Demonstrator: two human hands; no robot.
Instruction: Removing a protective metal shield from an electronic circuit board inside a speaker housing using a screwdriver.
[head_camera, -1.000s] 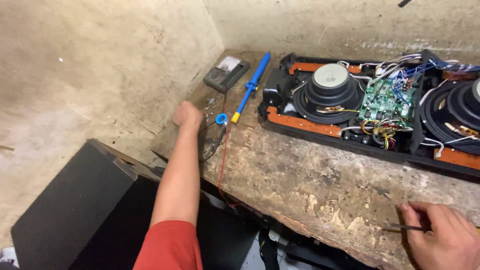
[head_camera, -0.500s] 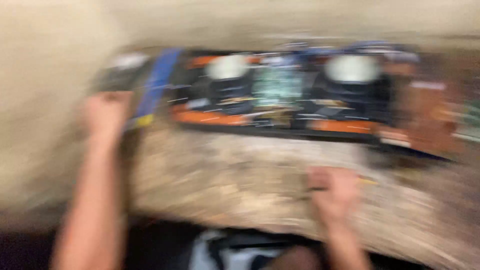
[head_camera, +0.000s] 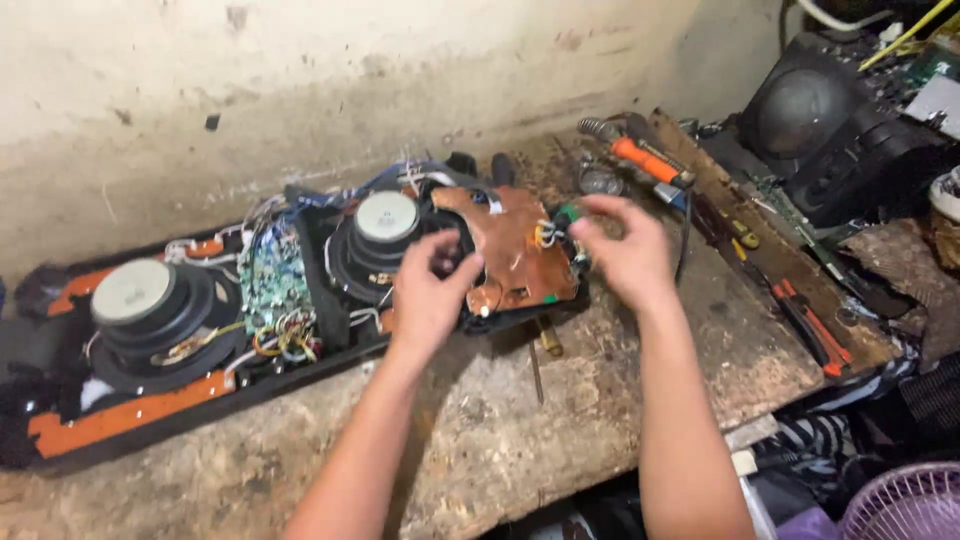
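An opened long speaker with a black housing (head_camera: 150, 420) and orange trim lies along the wall on a worn wooden bench (head_camera: 600, 400). It shows two round drivers (head_camera: 150, 295) and a green circuit board (head_camera: 272, 275) between them. A copper-brown board (head_camera: 515, 250) with wires sits at its right end. My left hand (head_camera: 430, 295) has its fingers curled at that board's left edge, thumb on it. At the right edge of the board, by a bundle of wires, my right hand (head_camera: 622, 250) hovers with fingers spread.
An orange-handled screwdriver (head_camera: 650, 160) lies at the back right, red-handled pliers (head_camera: 812, 325) on a plank at the right. A thin metal tool (head_camera: 535, 372) rests on the bench below the board. A black speaker box (head_camera: 800, 110) stands top right, a pink fan grille (head_camera: 900, 500) bottom right.
The view swung right along the bench. My left hand left the blue screwdriver at the far end and came to the brown board. My right hand let go of the thin tool.
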